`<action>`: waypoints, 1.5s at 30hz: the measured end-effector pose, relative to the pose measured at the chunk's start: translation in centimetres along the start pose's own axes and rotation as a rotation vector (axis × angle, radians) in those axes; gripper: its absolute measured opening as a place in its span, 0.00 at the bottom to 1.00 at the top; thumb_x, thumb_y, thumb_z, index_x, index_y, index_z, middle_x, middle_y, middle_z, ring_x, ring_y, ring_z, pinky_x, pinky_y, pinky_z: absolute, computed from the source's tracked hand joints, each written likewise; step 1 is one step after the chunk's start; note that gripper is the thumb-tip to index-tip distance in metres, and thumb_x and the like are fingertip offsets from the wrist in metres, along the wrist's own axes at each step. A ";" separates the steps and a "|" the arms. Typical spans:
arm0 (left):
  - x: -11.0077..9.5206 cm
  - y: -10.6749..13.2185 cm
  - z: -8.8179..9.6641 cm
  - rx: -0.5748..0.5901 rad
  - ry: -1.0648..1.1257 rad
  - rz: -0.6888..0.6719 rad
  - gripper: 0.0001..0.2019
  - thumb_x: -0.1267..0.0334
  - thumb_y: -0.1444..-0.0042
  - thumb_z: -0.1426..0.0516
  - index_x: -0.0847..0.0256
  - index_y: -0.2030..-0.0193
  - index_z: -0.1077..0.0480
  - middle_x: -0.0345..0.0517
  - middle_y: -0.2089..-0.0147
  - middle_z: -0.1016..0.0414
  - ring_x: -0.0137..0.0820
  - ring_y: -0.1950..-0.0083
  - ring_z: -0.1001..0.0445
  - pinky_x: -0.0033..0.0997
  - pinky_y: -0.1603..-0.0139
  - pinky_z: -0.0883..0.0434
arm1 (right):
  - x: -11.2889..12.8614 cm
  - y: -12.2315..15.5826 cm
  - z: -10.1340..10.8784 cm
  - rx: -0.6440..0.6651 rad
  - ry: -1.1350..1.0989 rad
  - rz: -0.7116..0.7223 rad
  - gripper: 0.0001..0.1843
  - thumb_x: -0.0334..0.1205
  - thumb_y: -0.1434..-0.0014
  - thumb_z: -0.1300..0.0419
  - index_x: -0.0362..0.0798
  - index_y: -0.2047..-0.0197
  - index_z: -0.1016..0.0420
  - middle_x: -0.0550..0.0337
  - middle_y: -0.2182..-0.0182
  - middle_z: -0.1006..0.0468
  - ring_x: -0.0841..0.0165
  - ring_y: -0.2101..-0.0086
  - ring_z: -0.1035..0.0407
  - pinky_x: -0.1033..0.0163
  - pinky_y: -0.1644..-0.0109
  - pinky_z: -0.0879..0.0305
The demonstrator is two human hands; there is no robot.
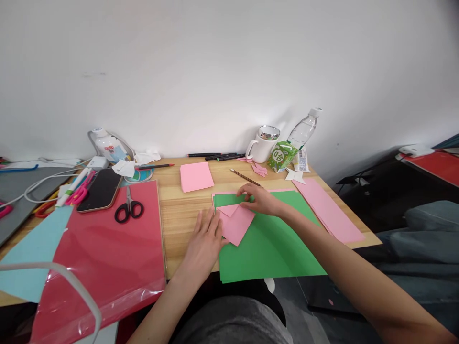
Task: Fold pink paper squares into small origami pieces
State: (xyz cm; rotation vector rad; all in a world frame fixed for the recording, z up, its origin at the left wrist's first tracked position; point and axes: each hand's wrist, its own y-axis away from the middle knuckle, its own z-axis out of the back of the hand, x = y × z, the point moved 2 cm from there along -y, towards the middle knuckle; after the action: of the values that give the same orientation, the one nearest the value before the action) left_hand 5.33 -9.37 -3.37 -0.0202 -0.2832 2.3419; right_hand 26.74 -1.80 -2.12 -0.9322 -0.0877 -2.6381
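Evidently the pink paper [235, 224] is pinned by the spread left hand [205, 236] so its fold is pinched squarely by the right hand [260, 200].

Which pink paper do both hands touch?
The folded pink paper on the green sheet; the left hand and right hand both touch it. The flat pink stack behind and the long pink strips lie untouched.

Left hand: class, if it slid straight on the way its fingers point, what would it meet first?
Probably the folded pink paper, whose near edge the left hand already seems to touch.
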 end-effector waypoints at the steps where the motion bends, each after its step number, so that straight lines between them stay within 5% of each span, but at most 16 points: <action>1: 0.1 0.0 -0.2 -0.004 0.005 -0.001 0.22 0.55 0.40 0.46 0.72 0.46 0.32 0.64 0.38 0.36 0.49 0.34 0.43 0.56 0.37 0.41 | 0.0 0.7 -0.2 -0.034 -0.045 0.025 0.14 0.31 0.49 0.39 0.46 0.56 0.28 0.50 0.54 0.30 0.70 0.68 0.30 0.64 0.66 0.30; 6: -0.4 -0.2 -1.5 -0.062 0.039 0.031 0.24 0.54 0.38 0.48 0.73 0.43 0.36 0.65 0.36 0.40 0.49 0.34 0.43 0.55 0.38 0.39 | -0.1 3.3 -2.5 -0.258 -0.156 0.069 0.15 0.33 0.44 0.44 0.48 0.52 0.29 0.49 0.49 0.36 0.72 0.69 0.32 0.60 0.62 0.29; 10: -0.6 -0.6 -1.7 -0.079 0.143 -0.002 0.27 0.54 0.39 0.48 0.73 0.39 0.41 0.64 0.35 0.42 0.48 0.33 0.45 0.51 0.39 0.36 | -0.3 2.5 -3.6 -0.351 -0.124 0.083 0.16 0.29 0.43 0.47 0.48 0.52 0.29 0.50 0.51 0.36 0.74 0.72 0.35 0.61 0.63 0.31; 16: 0.1 -0.3 -1.5 -0.072 0.314 0.047 0.30 0.53 0.43 0.43 0.68 0.38 0.43 0.66 0.35 0.42 0.48 0.32 0.47 0.52 0.38 0.37 | 0.1 0.2 -3.8 -0.359 -0.073 0.151 0.13 0.26 0.45 0.48 0.47 0.61 0.26 0.51 0.51 0.34 0.70 0.66 0.33 0.61 0.62 0.32; 21: 0.2 0.2 -1.2 -0.104 0.473 0.118 0.40 0.58 0.42 0.43 0.61 0.31 0.63 0.62 0.34 0.43 0.44 0.32 0.46 0.52 0.37 0.39 | 0.9 2.1 -3.5 -0.290 0.072 0.203 0.11 0.25 0.45 0.48 0.46 0.63 0.28 0.48 0.50 0.34 0.68 0.66 0.31 0.58 0.63 0.30; 24: 0.0 0.3 -1.3 -0.107 0.555 0.140 0.42 0.60 0.41 0.43 0.56 0.31 0.69 0.60 0.35 0.41 0.42 0.34 0.43 0.54 0.37 0.40 | 2.0 4.3 -2.9 -0.285 0.290 0.261 0.06 0.33 0.40 0.45 0.48 0.60 0.29 0.46 0.46 0.34 0.55 0.50 0.36 0.45 0.50 0.34; 26: 0.0 0.3 -1.3 -0.122 0.602 0.163 0.42 0.61 0.40 0.44 0.55 0.30 0.71 0.59 0.36 0.39 0.41 0.35 0.40 0.53 0.37 0.40 | 3.0 5.3 -2.7 -0.238 0.291 0.414 0.11 0.43 0.41 0.41 0.48 0.56 0.31 0.46 0.45 0.34 0.54 0.45 0.40 0.43 0.46 0.37; 29: 0.0 0.2 -1.2 -0.145 0.660 0.201 0.40 0.63 0.38 0.47 0.56 0.30 0.72 0.60 0.38 0.36 0.39 0.36 0.38 0.51 0.37 0.38 | 4.0 5.6 -2.9 -0.134 0.256 0.522 0.17 0.46 0.40 0.41 0.45 0.52 0.32 0.45 0.48 0.29 0.57 0.47 0.36 0.48 0.46 0.34; 33: 0.0 0.1 -0.8 -0.164 0.650 0.212 0.34 0.62 0.36 0.51 0.57 0.30 0.69 0.59 0.39 0.35 0.38 0.37 0.37 0.46 0.39 0.34 | 4.6 4.8 -3.4 -0.091 0.221 0.558 0.08 0.40 0.37 0.45 0.45 0.59 0.29 0.49 0.58 0.23 0.61 0.54 0.30 0.54 0.52 0.29; 36: 0.0 0.2 -0.7 -0.159 0.611 0.208 0.32 0.61 0.35 0.52 0.58 0.30 0.66 0.59 0.38 0.36 0.39 0.36 0.38 0.46 0.40 0.34 | 4.5 4.4 -3.6 -0.099 0.091 0.474 0.07 0.35 0.37 0.46 0.47 0.65 0.28 0.52 0.62 0.23 0.64 0.59 0.30 0.56 0.56 0.29; 41: -0.3 0.6 -0.7 -0.167 0.491 0.166 0.29 0.63 0.35 0.52 0.63 0.31 0.61 0.60 0.36 0.38 0.40 0.34 0.42 0.46 0.39 0.33 | 3.4 4.0 -3.7 -0.091 -0.250 0.112 0.07 0.36 0.41 0.43 0.47 0.70 0.28 0.54 0.62 0.27 0.73 0.73 0.33 0.66 0.71 0.31; 45: -0.7 0.8 -0.4 -0.178 0.357 0.055 0.23 0.67 0.36 0.51 0.67 0.35 0.49 0.60 0.37 0.37 0.40 0.33 0.44 0.45 0.37 0.36 | 2.7 3.5 -3.9 -0.071 -0.371 -0.050 0.06 0.37 0.45 0.39 0.46 0.73 0.28 0.57 0.65 0.29 0.77 0.78 0.37 0.69 0.76 0.35</action>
State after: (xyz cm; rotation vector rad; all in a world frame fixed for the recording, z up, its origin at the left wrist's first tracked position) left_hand 5.32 -10.33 -4.00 -0.5329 -0.3137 2.3072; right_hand 23.62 -6.54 -3.63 -1.4513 -0.1083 -2.4932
